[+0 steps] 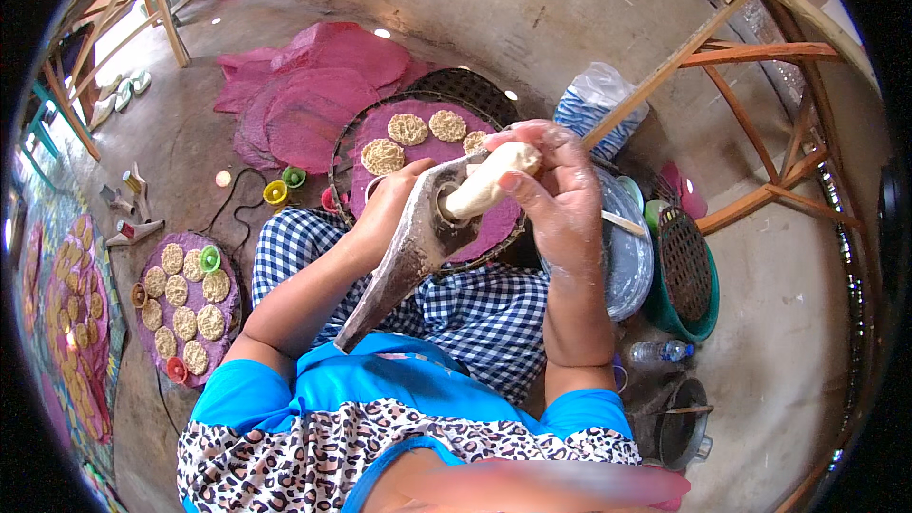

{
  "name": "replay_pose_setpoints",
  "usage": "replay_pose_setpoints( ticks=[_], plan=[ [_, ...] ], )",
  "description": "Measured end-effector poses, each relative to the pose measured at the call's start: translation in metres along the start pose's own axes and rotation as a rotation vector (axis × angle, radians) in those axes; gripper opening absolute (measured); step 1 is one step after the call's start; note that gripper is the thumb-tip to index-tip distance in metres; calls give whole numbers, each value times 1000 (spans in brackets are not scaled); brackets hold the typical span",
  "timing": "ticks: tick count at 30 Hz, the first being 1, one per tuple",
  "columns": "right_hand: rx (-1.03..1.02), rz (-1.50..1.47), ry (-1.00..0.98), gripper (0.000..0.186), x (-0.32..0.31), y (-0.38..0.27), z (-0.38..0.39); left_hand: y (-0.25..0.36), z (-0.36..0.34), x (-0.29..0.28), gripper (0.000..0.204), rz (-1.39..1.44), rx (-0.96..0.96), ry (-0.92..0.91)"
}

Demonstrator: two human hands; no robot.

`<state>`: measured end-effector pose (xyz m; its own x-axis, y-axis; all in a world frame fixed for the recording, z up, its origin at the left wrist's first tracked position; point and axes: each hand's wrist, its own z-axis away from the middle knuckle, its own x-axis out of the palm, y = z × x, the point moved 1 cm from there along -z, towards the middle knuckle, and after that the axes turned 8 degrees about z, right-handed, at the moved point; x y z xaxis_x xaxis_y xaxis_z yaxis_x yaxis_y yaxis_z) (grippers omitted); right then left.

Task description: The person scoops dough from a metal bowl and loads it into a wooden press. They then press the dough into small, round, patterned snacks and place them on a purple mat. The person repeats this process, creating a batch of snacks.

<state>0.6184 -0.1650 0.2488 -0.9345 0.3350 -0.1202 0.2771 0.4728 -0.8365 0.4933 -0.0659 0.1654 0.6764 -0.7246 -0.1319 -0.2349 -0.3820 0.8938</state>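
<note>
My left hand (388, 211) is closed round a worn, dark hand press (407, 249) with a long tapering handle and a round opening. A thick roll of pale dough (486, 182) stands with its lower end at that opening, perhaps partly inside. My flour-dusted right hand (562, 192) grips the dough's upper end between thumb and fingers. Below both hands lies a round tray lined with purple cloth (375, 122), bearing flat noodle-like dough rounds (408, 129); the hands and press hide part of it.
Left of my knees, a purple round (196, 292) carries several dough rounds and small coloured cups. Pink cloths (313, 85) lie beyond the tray. On the right are a basin with whitish plastic (622, 266), a green tub (708, 309), a bottle (662, 351) and a wooden frame (750, 209).
</note>
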Motion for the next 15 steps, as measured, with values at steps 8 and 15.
replay_pose_setpoints(
  ticks=[8,15],
  plan=[
    [-225,317,107,33,21,40,12,-1,-1,-4,48,86,-41,48],
    [-388,563,115,36,26,53,24,-7,-1,-6,40,154,-57,27]
  ],
)
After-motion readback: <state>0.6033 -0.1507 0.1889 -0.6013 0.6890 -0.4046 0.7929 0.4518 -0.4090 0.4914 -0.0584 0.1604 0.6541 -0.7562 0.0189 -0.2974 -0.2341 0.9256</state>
